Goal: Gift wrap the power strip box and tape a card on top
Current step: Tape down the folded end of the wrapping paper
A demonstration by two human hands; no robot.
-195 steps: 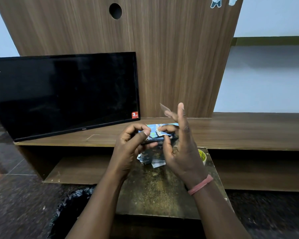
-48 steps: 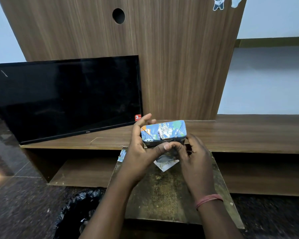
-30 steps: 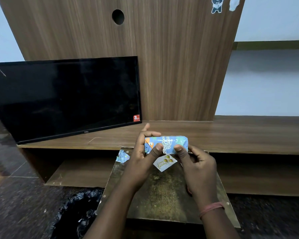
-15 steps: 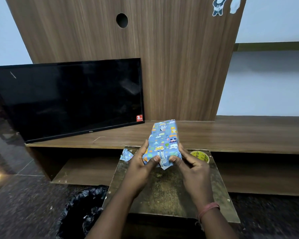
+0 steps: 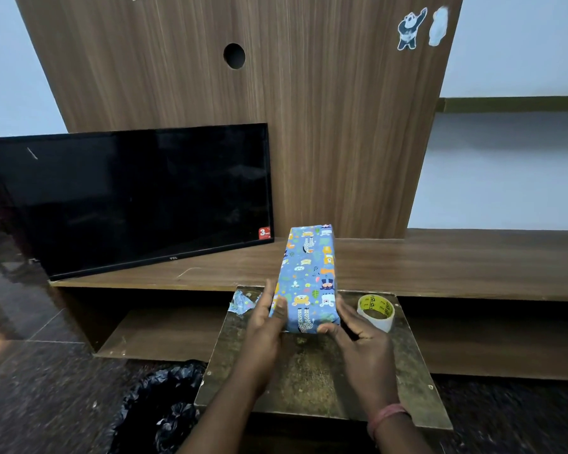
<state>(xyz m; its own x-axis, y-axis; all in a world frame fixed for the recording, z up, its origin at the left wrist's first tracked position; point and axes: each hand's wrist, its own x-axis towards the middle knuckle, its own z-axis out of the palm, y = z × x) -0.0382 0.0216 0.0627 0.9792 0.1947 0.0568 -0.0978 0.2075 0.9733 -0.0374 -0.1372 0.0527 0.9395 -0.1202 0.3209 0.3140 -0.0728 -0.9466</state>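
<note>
The wrapped box (image 5: 309, 276), covered in blue paper with small animal prints, is in the centre of the frame, a little below the middle. It is held lengthwise, its far end pointing away toward the wooden shelf (image 5: 456, 263). Its near end is between the two hands, above the small worn table (image 5: 312, 385).

The left hand (image 5: 264, 326) grips the left side of the near end: the thumb lies on the top face and the other fingers go along the side, partly hidden behind the box. The right hand (image 5: 361, 345) holds the right side, with the thumb tip at the near lower corner and the fingers curled beside the box; how they touch it underneath is hard to see.

The tape roll (image 5: 376, 311) stands on the table just right of the right hand. A scrap of blue paper (image 5: 241, 303) lies at the left far corner of the table, partly covered by the left hand. A black bag (image 5: 158, 407) is at the lower left.
</note>
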